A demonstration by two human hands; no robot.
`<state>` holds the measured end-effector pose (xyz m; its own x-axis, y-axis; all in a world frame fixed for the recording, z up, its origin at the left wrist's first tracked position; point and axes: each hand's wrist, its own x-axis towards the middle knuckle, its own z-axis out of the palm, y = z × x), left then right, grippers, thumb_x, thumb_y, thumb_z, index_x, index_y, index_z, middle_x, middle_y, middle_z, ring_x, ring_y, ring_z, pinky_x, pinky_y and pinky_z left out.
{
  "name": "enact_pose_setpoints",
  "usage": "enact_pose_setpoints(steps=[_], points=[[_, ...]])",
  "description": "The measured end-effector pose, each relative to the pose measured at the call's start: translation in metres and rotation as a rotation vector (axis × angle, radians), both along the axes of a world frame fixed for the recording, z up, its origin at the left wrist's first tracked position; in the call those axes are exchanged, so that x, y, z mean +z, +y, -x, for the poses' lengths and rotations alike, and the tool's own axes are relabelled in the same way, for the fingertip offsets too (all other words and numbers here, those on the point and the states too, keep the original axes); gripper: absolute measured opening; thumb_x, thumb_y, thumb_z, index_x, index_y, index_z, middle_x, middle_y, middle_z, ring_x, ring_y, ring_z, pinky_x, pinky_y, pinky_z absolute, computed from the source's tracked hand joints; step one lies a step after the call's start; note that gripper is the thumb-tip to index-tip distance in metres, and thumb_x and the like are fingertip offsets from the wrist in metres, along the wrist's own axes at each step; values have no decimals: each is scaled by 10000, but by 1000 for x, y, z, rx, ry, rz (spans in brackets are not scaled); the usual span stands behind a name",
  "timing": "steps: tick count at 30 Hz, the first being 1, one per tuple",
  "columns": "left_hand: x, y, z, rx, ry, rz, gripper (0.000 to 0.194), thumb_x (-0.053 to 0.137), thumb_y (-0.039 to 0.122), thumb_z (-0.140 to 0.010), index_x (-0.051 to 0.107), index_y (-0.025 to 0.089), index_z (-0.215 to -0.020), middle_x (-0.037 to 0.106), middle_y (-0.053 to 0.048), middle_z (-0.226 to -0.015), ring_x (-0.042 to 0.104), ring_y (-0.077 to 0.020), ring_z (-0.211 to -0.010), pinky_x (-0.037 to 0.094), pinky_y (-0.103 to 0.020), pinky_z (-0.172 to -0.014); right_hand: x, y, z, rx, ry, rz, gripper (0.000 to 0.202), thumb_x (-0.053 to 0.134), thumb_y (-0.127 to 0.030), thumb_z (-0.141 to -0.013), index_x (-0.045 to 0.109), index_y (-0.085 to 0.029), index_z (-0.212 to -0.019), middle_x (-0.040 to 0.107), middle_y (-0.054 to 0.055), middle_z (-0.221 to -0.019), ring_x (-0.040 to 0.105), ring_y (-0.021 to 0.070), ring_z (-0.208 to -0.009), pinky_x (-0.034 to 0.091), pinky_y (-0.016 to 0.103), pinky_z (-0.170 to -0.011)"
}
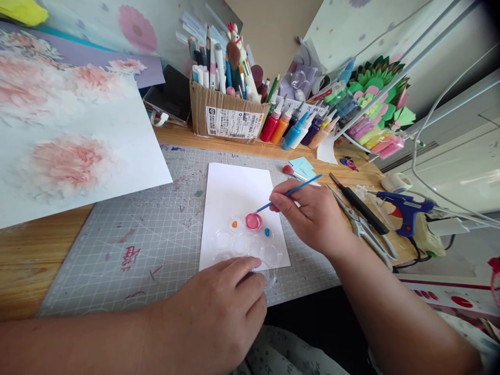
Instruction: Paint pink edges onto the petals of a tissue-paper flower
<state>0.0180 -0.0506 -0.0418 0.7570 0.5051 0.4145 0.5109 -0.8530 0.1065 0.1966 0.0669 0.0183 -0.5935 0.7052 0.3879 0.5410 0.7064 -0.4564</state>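
Note:
My right hand (307,213) pinches a thin blue paintbrush (300,186). Its tip meets the pink paint (253,222) in one well of a clear plastic paint palette (236,244). Small dabs of orange paint (234,224) and blue paint (267,232) sit in wells on either side of the pink. My left hand (230,302) grips the palette's near edge, index finger on top and the other fingers curled; the thumb is hidden. Beneath the palette lies a white sheet of paper (238,185).
A grey cutting mat (156,224) covers the wooden desk. Behind stand a cardboard box (230,117) of pens and several paint bottles (291,127). Scissors (367,232), a black-handled knife (363,208) and a blue glue gun (406,208) lie right. A floral sheet (128,125) reaches in from the left.

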Motion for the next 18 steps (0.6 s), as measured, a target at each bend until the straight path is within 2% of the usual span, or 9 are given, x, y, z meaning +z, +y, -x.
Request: enact_pose_setpoints(steps=[2,7,11,15,18], points=[[0,0,-1,-16,-5,-14,184,536,100,-912,713,150,-907,704,-61,-906,654,-205,-979,518,-376,-1067,1,0,-1,-34,-39,-12,239,544,-193,-935,660,-134,-734,702,28,-669,615,95,-571,439,212,-558],[-3,0,-1,-11,-2,5,205,512,110,-931,712,154,-911,702,-66,-915,652,-205,-997,524,-387,-1063,2,-1,-3,80,5,80,225,538,-213,-952,666,-145,-780,711,15,-700,634,87,-595,466,198,-586],[-3,1,0,-19,5,4,182,530,125,-928,708,156,-904,698,-62,-914,657,-210,-993,536,-392,-1055,1,-1,-4,7,-9,44,222,546,-197,-936,653,-160,-745,692,6,-679,615,91,-578,448,211,-563],[-2,2,1,-19,14,-8,203,507,118,-933,704,153,-899,699,-66,-915,660,-214,-993,551,-391,-1033,0,-1,-3,100,4,80,224,534,-222,-952,668,-166,-781,708,9,-699,636,100,-605,471,213,-588],[-1,1,0,-25,12,-4,216,496,106,-933,705,154,-905,699,-65,-916,659,-207,-988,541,-396,-1049,-1,0,-3,17,12,-9,230,537,-217,-947,659,-167,-758,732,27,-745,657,117,-655,479,234,-631]])
